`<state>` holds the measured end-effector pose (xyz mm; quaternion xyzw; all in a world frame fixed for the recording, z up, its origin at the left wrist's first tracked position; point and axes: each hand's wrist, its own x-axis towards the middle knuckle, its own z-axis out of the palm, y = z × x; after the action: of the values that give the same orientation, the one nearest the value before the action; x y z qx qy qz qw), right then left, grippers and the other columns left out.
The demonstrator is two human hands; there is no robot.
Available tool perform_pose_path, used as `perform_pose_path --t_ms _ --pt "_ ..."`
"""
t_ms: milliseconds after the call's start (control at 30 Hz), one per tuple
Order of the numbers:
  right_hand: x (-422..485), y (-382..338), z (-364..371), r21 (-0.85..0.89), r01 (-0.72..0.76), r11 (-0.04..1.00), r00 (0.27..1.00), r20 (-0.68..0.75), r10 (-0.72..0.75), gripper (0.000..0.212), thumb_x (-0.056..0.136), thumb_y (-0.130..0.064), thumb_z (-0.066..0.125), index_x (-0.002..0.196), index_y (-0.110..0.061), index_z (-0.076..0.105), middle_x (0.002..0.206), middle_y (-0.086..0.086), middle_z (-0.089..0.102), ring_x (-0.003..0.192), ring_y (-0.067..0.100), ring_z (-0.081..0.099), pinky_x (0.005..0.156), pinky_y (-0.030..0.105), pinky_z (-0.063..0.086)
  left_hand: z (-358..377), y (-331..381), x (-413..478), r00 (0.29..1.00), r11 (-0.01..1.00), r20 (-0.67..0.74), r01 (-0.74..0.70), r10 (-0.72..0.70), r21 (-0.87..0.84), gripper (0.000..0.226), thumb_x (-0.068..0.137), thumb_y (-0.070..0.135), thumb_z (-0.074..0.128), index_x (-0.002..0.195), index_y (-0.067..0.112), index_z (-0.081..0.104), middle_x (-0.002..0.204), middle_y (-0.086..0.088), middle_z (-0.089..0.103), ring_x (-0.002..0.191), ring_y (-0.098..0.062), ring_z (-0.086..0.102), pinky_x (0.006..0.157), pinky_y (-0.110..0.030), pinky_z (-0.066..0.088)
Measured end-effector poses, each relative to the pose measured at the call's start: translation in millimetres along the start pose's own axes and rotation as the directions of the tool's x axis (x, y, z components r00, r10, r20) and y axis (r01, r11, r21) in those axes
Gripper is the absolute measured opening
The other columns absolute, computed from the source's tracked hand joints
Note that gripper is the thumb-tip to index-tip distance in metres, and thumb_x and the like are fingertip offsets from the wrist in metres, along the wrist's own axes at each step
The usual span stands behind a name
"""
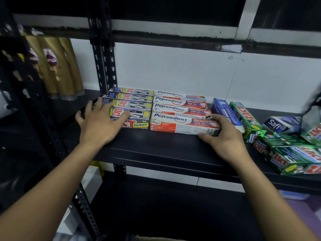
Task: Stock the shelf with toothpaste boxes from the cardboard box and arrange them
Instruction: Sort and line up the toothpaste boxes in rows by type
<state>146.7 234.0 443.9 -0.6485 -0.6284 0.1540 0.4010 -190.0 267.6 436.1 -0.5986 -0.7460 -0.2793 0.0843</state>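
The right hand (224, 136) pinches the right end of the nearest Pepsodent box (182, 123), fingers on top and thumb low on its near face. The box lies flat on the black shelf (156, 150), at the front of the Pepsodent row. The left hand (100, 122), fingers spread, rests on the left end of the Zact Smokers boxes (133, 103), which touch the row's left side. Green Zact boxes (295, 153) lie loose at far right.

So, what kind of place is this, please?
Probably a small shop or its stockroom: Pepsodent toothpaste boxes and Zact Smokers boxes lined up on a black metal shelf, with Sunsilk shampoo pouches on the left.
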Motion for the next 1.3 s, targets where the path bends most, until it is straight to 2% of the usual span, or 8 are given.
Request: perform_pose_path --t_ms 200,567,767,933,1067,1167,1300 --pt "2.2 3.0 0.9 0.027 -0.048 0.998 0.998 -0.038 0.049 0.077 0.082 -0.035 0.078 0.146 -0.014 0.043 0.139 -0.001 0.057 0.126 0.014 0.053 0.1 0.021 0.035 -2.5 2.0 -0.3 0.999 0.998 0.01 0.042 -0.042 -0.042 0.086 0.083 0.082 0.035 0.146 0.024 0.043 0.162 -0.005 0.021 0.148 -0.031 0.016 0.113 -0.059 0.023" --pt "2.9 -3.1 3.4 -0.022 -0.059 0.998 0.997 -0.041 0.058 0.07 0.085 -0.037 0.074 0.144 -0.014 0.045 0.135 0.001 0.06 0.122 0.018 0.055 0.101 0.027 0.039 -4.3 2.3 0.6 0.999 0.998 0.02 0.041 -0.04 -0.053 0.086 0.084 0.081 0.036 0.147 0.022 0.043 0.161 -0.006 0.025 0.147 -0.03 0.018 0.114 -0.053 0.025" --pt "-0.7 -4.0 2.4 -0.004 -0.042 0.999 0.999 -0.031 0.042 0.067 0.086 -0.035 0.074 0.144 -0.018 0.044 0.136 -0.002 0.059 0.122 0.015 0.055 0.097 0.021 0.036 -4.4 2.7 -0.2 0.999 0.997 0.021 0.044 -0.043 -0.065 0.085 0.084 0.08 0.037 0.146 0.022 0.044 0.161 -0.005 0.026 0.147 -0.03 0.018 0.113 -0.053 0.025" --pt "-2.4 -5.7 2.3 -0.051 -0.022 0.998 0.999 -0.034 0.02 0.059 0.088 -0.033 0.071 0.141 -0.019 0.05 0.133 -0.001 0.061 0.121 0.017 0.056 0.101 0.025 0.039 -5.5 2.6 -1.1 0.999 0.997 0.023 0.037 -0.036 -0.069 0.079 0.085 0.079 0.037 0.145 0.028 0.047 0.161 -0.004 0.027 0.147 -0.03 0.018 0.113 -0.053 0.025" --pt "-1.8 -7.3 2.8 -0.075 -0.024 0.997 0.999 -0.028 0.022 0.057 0.09 -0.034 0.069 0.141 -0.019 0.049 0.134 0.0 0.061 0.121 0.019 0.055 0.096 0.024 0.038 -3.8 0.4 -0.5 0.999 0.997 0.034 0.031 -0.029 -0.066 0.077 0.084 0.081 0.035 0.143 0.033 0.048 0.161 -0.002 0.027 0.146 -0.03 0.018 0.113 -0.054 0.025" --pt "-1.5 -7.7 2.6 -0.078 -0.023 0.997 1.0 -0.015 0.022 0.058 0.091 -0.034 0.067 0.143 -0.019 0.046 0.137 0.001 0.059 0.124 0.021 0.054 0.101 0.027 0.039 -3.1 0.1 0.4 0.999 0.998 0.046 0.032 -0.029 -0.046 0.078 0.085 0.081 0.033 0.144 0.033 0.046 0.161 -0.002 0.026 0.147 -0.03 0.017 0.113 -0.055 0.025" --pt "-0.8 -7.2 2.5 -0.091 -0.014 0.996 1.0 0.006 0.014 0.059 0.093 -0.033 0.065 0.146 -0.019 0.043 0.138 0.001 0.058 0.124 0.021 0.054 0.098 0.025 0.039 -3.3 0.7 0.8 0.998 0.999 0.056 0.028 -0.026 -0.031 0.078 0.085 0.081 0.031 0.145 0.033 0.045 0.161 -0.001 0.026 0.147 -0.03 0.017 0.112 -0.055 0.025"
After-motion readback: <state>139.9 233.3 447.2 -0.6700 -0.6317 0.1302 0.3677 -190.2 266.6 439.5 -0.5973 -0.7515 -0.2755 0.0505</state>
